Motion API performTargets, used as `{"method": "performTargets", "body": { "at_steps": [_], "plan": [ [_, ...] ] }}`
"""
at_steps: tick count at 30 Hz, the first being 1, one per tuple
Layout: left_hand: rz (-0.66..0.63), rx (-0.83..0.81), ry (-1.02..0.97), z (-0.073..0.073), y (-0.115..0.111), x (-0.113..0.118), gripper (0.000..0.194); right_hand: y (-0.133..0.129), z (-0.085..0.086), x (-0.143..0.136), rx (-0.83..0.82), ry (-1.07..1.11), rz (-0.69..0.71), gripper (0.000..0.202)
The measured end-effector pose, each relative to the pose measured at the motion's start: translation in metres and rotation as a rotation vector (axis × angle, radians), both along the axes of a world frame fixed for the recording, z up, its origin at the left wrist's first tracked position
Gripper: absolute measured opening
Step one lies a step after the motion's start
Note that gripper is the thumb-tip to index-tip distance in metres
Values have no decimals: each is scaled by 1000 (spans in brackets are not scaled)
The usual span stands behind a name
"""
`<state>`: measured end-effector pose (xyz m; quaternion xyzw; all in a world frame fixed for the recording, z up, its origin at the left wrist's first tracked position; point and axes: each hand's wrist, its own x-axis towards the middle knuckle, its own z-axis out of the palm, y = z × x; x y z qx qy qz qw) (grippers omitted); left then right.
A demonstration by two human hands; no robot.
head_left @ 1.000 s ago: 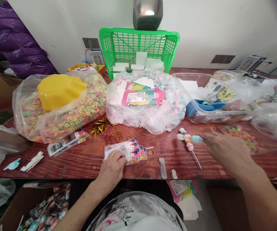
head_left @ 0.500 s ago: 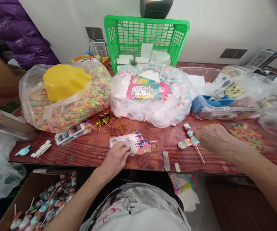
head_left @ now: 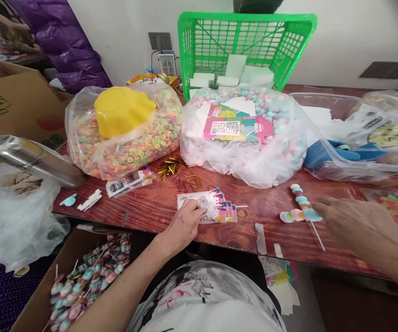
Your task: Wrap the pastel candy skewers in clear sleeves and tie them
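Observation:
My left hand [head_left: 185,222] rests on a fanned stack of printed plastic pouches [head_left: 216,205], its fingers bent and pinched together on the upper ones. A thin white stick [head_left: 240,206] pokes out past their right end. Further right on the table lies a candy skewer [head_left: 299,214] of pastel pink, blue and white pieces with a white stick. My right hand [head_left: 354,230] is at its right end, fingertips close by the light blue piece; motion blur hides whether they touch it. Gold twist ties [head_left: 171,167] lie in a pile behind the pouches.
Behind stand a bag of ring candies [head_left: 126,157] with a yellow bowl [head_left: 122,110], a bag of pastel candies [head_left: 247,161], a green crate [head_left: 247,18] and a clear tub [head_left: 351,173]. Left are a steel flask [head_left: 36,161] and, below, a box of wrapped candy skewers [head_left: 84,281].
The view has swung left, so the table things sit further right. My right hand's fingers have stretched leftward near the skewer. My left hand stays on the pouches.

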<state>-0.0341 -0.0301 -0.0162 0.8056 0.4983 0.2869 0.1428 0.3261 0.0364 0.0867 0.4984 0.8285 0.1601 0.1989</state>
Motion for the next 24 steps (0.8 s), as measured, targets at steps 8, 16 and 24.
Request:
{"method": "performTargets", "body": {
  "at_steps": [8, 16, 24],
  "plan": [
    [103, -7, -93, -3, 7, 1, 17, -17, 3, 1, 68, -5, 79, 29],
    [139, -216, -311, 4, 13, -3, 12, -19, -20, 39, 156, 240, 332, 25],
    [153, -317, -417, -2, 16, -10, 7, -39, -16, 2, 184, 868, 378, 15]
  ]
}}
